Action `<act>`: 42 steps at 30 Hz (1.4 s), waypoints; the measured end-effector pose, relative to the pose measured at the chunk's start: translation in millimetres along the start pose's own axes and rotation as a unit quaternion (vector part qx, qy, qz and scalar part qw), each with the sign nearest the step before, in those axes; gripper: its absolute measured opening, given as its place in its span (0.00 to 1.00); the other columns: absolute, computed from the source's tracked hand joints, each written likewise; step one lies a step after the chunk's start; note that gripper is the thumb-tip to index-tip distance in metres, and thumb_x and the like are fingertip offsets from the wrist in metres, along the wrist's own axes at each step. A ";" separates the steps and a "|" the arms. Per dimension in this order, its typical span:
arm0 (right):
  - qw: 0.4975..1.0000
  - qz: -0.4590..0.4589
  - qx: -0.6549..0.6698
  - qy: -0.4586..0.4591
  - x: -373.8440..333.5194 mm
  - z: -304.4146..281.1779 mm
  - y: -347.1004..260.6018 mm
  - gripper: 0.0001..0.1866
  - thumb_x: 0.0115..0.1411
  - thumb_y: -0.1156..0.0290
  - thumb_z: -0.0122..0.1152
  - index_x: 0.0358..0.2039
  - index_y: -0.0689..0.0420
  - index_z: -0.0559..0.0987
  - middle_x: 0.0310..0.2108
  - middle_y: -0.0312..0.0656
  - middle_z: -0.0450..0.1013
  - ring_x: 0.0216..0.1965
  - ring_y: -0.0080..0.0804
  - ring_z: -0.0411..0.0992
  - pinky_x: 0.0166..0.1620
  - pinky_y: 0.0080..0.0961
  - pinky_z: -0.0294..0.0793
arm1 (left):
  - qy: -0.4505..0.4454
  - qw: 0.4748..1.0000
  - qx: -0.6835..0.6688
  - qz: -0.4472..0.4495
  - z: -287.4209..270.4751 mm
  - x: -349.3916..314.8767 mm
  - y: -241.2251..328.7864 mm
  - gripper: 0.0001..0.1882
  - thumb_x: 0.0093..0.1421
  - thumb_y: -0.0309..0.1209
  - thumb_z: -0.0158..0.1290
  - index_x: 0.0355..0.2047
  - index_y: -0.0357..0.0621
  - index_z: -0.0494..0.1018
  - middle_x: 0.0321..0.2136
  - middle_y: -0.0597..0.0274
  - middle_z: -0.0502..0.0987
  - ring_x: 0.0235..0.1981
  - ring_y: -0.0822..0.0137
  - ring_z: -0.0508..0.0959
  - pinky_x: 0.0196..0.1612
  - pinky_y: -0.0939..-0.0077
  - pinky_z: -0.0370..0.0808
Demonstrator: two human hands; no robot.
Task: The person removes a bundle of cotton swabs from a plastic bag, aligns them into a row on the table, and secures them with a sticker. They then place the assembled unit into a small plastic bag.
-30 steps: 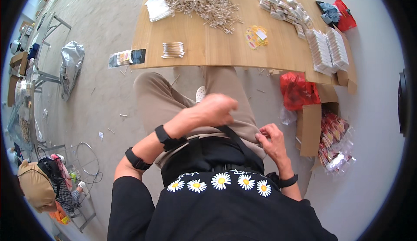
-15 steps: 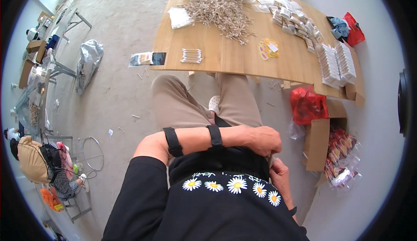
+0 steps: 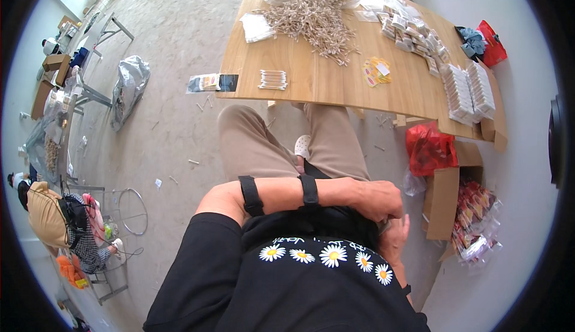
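My left hand (image 3: 382,200) reaches across my waist to my right side, its fingers curled closed. Just below it is my right hand (image 3: 393,239), with its fingers close to the left one and partly hidden by it. Whatever lies between the two hands, beside the black shirt (image 3: 311,290) and beige trousers (image 3: 335,143), is too small and covered to make out. On the table (image 3: 311,83) in front lie a short row of cotton swabs (image 3: 273,80) and a bag of swabs (image 3: 205,83) overhanging the left edge. A large heap of loose swabs (image 3: 311,17) sits farther back.
Yellow cards (image 3: 375,72), small packed boxes (image 3: 413,38) and stacked white trays (image 3: 458,92) are on the table's right side. Under it stand a red bag (image 3: 430,146) and an open carton (image 3: 441,203) of packets. Another person (image 3: 51,212) sits at far left.
My view has shifted slightly, moving the scene to the right. My right hand has come up closer against the left, and its fingers now point more upward.
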State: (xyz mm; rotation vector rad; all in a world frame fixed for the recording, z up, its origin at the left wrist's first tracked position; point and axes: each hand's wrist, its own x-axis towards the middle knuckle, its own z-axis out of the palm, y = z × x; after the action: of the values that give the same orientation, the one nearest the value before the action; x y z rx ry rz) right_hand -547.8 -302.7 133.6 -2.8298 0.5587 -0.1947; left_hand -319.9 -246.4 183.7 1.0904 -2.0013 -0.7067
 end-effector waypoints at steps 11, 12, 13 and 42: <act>0.995 -0.063 0.071 0.004 21.1 -21.1 -13.2 0.17 0.63 0.68 0.59 0.51 0.58 0.74 0.49 0.45 0.73 0.55 0.48 0.70 0.68 0.65 0.49 | -0.006 1.000 -0.003 -0.019 -1.8 -2.8 3.0 0.06 0.45 0.24 0.57 0.25 0.36 0.75 0.21 0.44 0.77 0.28 0.41 0.78 0.30 0.53 0.72; 0.996 -0.063 0.070 0.005 20.8 -21.4 -12.8 0.17 0.63 0.68 0.59 0.51 0.58 0.74 0.49 0.45 0.73 0.55 0.48 0.70 0.68 0.65 0.49 | -0.006 1.000 -0.003 -0.018 -1.5 -2.4 4.0 0.06 0.45 0.24 0.57 0.25 0.36 0.75 0.21 0.44 0.77 0.28 0.41 0.78 0.30 0.53 0.72; 0.993 -0.051 0.106 -0.002 19.8 -21.6 -12.4 0.17 0.63 0.68 0.59 0.51 0.58 0.74 0.49 0.45 0.73 0.55 0.47 0.70 0.68 0.65 0.49 | 0.000 1.000 0.006 -0.010 -0.7 -2.5 5.3 0.06 0.45 0.24 0.57 0.25 0.36 0.75 0.21 0.43 0.77 0.28 0.41 0.78 0.30 0.53 0.72; 0.976 0.045 0.207 -0.057 14.7 -60.2 4.0 0.12 0.47 0.76 0.64 0.34 0.62 0.77 0.38 0.40 0.72 0.43 0.37 0.71 0.53 0.31 0.69 | -0.222 0.956 0.064 -0.182 2.2 -15.0 -59.9 0.14 0.53 0.33 0.57 0.40 0.47 0.82 0.36 0.54 0.83 0.44 0.50 0.80 0.50 0.59 0.71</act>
State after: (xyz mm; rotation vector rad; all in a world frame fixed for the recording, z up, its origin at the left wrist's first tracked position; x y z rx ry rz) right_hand -546.5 -325.1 191.5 -2.3891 0.5474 -0.1135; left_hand -288.6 -262.4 132.8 1.5074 -2.2659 -1.1063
